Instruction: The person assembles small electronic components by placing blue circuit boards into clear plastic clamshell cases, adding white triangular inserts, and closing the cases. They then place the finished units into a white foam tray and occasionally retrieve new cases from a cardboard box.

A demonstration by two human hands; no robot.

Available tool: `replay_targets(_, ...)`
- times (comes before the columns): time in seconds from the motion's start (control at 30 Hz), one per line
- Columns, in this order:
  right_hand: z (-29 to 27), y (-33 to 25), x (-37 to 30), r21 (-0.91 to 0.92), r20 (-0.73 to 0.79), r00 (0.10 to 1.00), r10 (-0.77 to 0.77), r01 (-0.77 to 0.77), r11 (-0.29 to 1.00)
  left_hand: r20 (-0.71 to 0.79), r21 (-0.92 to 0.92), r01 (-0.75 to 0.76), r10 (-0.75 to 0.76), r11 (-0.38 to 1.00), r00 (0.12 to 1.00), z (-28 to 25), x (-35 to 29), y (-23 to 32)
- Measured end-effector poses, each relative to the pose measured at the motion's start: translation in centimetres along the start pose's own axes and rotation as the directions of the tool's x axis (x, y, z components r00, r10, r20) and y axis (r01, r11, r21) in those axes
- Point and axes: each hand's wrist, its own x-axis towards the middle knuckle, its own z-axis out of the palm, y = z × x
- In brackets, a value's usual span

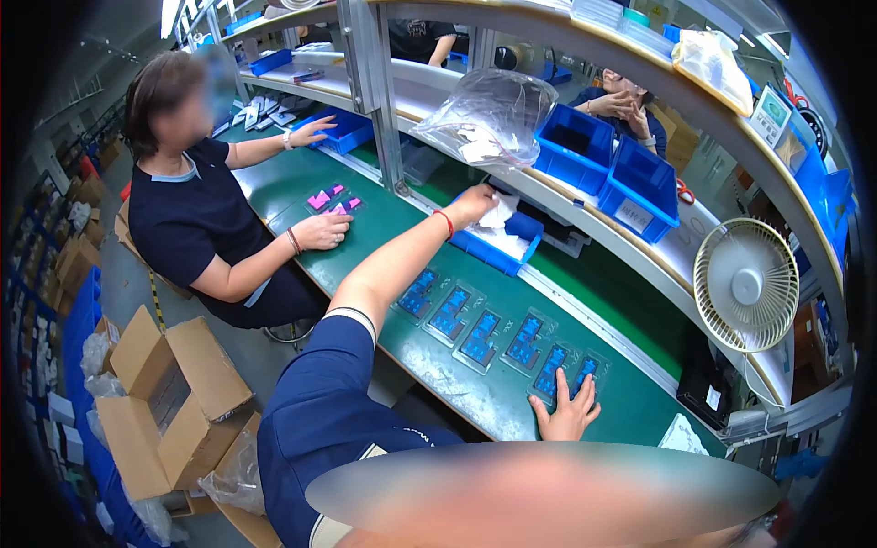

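My left arm reaches out over the bench, and my left hand [474,206] is at a blue bin [484,253] of white pieces. Its fingers close on a white piece [499,212] that looks like paper or a thin packet. My right hand [566,407] lies with spread fingers on the clear plastic trays at the right end of a row. Each tray holds dark blue parts; one such tray [523,342] sits just left of that hand, and another [479,338] is farther left. The fingertips cover part of the two rightmost trays.
A co-worker [206,201] sits at the left, near trays with pink pieces [331,199]. Above the bench a shelf carries a clear plastic bag [493,114], blue bins [639,187] and a fan [747,285]. Open cardboard boxes [174,402] stand on the floor at lower left.
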Motion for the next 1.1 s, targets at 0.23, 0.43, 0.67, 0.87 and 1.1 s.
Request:
replay_targets(0.23, 0.0, -0.1, -0.1, -0.031, 0.018, 1.000, 0.015, -0.014, 0.999, 0.004, -0.537, 0.219, -0.257, 0.815, 0.966, -1.1, -1.6, 0.6)
replay_targets(0.43, 0.1, 0.0, 0.1, -0.054, 0.017, 1.000, 0.005, -0.004, 0.999, -0.035, -0.575, 0.257, -0.337, 0.777, 0.941, -1.1, -1.8, 0.4)
replay_targets(0.67, 0.3, 0.1, 0.1, -0.081, 0.022, 1.000, 0.003, -0.001, 0.997, -0.175, -0.059, 0.042, -0.051, 0.997, 0.983, -0.6, -1.8, 0.2)
replay_targets(0.87, 0.3, 0.1, 0.0, -0.100, -0.006, 1.000, -0.018, 0.017, 0.995, -0.120, -0.159, 0.094, -0.114, 0.983, 0.986, -0.6, -2.0, 0.5)
replay_targets(1.1, 0.4, 0.0, 0.1, -0.064, -0.020, 0.999, -0.035, 0.034, 0.997, -0.068, -0.327, 0.230, -0.266, 0.917, 0.962, -1.8, -1.3, -0.4)
